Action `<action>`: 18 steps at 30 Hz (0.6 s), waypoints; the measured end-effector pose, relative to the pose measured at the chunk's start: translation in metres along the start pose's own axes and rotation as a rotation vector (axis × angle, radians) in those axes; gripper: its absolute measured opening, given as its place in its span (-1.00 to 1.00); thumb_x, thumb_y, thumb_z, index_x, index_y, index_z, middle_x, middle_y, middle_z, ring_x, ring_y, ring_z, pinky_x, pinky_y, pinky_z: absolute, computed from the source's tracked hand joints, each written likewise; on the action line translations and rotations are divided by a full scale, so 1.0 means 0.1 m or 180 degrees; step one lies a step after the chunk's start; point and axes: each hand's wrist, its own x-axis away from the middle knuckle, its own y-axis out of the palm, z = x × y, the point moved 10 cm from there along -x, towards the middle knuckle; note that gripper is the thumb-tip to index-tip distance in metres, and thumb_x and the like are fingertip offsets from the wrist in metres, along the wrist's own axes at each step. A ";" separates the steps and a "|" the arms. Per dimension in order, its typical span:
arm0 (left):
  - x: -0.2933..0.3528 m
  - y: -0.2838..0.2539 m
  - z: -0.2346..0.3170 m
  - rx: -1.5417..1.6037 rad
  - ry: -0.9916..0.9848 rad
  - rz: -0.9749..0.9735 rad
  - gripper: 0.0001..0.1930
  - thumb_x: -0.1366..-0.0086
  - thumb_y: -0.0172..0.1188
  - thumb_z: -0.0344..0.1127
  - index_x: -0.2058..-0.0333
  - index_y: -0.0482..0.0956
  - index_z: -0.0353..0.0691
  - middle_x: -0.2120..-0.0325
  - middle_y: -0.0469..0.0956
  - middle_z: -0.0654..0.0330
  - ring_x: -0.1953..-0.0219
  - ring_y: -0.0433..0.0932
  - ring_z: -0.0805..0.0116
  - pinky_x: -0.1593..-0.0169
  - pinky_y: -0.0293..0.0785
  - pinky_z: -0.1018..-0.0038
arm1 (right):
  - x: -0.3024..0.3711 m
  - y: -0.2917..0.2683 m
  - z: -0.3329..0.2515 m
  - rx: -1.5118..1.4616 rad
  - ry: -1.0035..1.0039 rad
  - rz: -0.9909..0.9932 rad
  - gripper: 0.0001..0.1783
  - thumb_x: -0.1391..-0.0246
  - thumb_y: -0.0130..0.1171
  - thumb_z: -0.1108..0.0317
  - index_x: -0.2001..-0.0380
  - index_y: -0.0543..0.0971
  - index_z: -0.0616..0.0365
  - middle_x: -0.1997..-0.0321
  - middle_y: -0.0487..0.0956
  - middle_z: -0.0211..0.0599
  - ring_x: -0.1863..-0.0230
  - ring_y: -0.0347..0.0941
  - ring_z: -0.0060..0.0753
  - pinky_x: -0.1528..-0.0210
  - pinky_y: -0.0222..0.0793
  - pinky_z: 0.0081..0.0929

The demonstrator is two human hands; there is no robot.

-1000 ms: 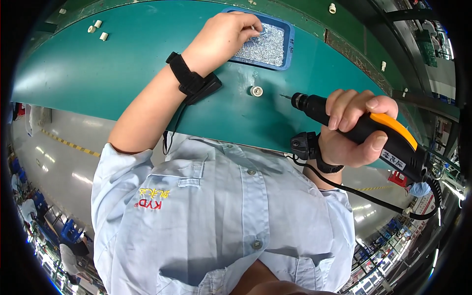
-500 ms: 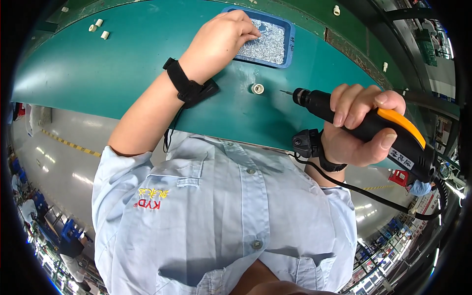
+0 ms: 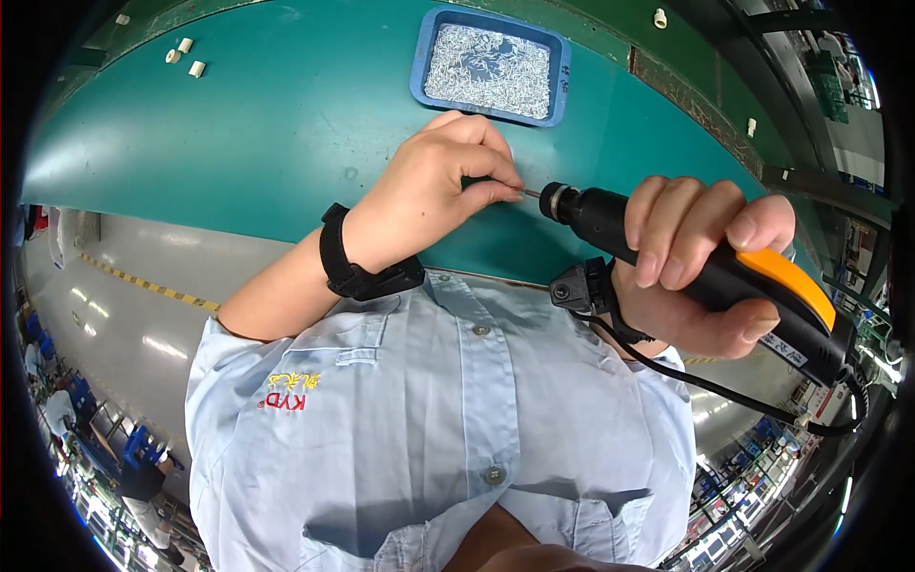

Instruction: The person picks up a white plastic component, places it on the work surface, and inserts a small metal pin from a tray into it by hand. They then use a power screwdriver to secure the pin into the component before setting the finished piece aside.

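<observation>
Screwdriver, black with an orange strip, is held in the right hand, fingers wrapped round its body and its bit pointed leftward over the green bench. The left hand is pinched narrow, thumb and forefinger brought to the bit's tip; whether a fastener is held there cannot be told. Small silvery fasteners are kept in the blue tray beyond. The step in hand is judged to be fastener seating on the bit; for the next move, steady alignment would be needed.
</observation>
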 end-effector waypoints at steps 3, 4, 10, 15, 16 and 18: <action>0.01 0.01 0.03 -0.0169 -0.0028 -0.0065 -0.86 0.12 0.35 -0.47 0.51 0.60 -0.20 0.45 0.49 0.28 0.29 0.43 0.30 0.16 0.33 0.44 | 0.02 0.02 0.03 0.0019 0.0036 0.0012 -0.48 -0.06 0.06 -0.12 0.21 0.28 0.12 0.65 0.32 -0.45 0.69 0.25 -0.57 0.60 0.16 -0.58; 0.01 0.00 0.04 -0.0267 -0.0058 -0.0078 -0.85 0.12 0.35 -0.46 0.50 0.60 -0.21 0.44 0.49 0.28 0.29 0.43 0.30 0.15 0.33 0.43 | 0.03 0.02 0.04 0.0029 0.0053 0.0019 -0.47 -0.06 0.06 -0.12 0.21 0.28 0.12 0.66 0.31 -0.45 0.70 0.25 -0.57 0.60 0.16 -0.58; -0.02 0.01 0.10 -0.0297 0.0241 0.0239 -0.84 0.14 0.34 -0.46 0.51 0.58 -0.23 0.49 0.46 0.25 0.31 0.42 0.23 0.21 0.36 0.40 | 0.04 -0.02 0.16 0.0246 0.0418 0.0167 -0.45 -0.03 0.12 -0.09 0.21 0.27 0.16 0.70 0.31 -0.43 0.72 0.25 -0.54 0.61 0.19 -0.57; 0.01 0.07 -0.30 -0.0374 -0.0457 0.0450 -0.77 0.12 0.34 -0.47 0.41 0.55 -0.25 0.47 0.48 0.21 0.34 0.45 0.20 0.25 0.39 0.37 | 0.09 -0.16 0.26 0.0393 0.0611 0.0670 -0.42 0.03 0.24 0.00 0.19 0.25 0.20 0.70 0.33 -0.38 0.71 0.28 -0.50 0.62 0.27 -0.54; 0.03 0.13 -0.42 -0.0172 -0.0693 0.0245 -0.75 0.11 0.34 -0.47 0.38 0.54 -0.25 0.46 0.49 0.20 0.35 0.46 0.20 0.26 0.40 0.36 | 0.10 -0.19 0.28 0.0396 0.0623 0.0739 -0.43 0.03 0.24 0.01 0.19 0.24 0.20 0.70 0.33 -0.38 0.71 0.27 -0.50 0.62 0.27 -0.54; 0.07 0.20 -0.54 0.0065 -0.0934 0.0010 -0.74 0.10 0.33 -0.47 0.36 0.53 -0.25 0.46 0.51 0.19 0.36 0.47 0.19 0.27 0.40 0.35 | 0.10 -0.20 0.34 0.0386 0.0624 0.0743 -0.44 0.02 0.24 0.03 0.19 0.24 0.20 0.69 0.33 -0.37 0.70 0.27 -0.51 0.60 0.28 -0.54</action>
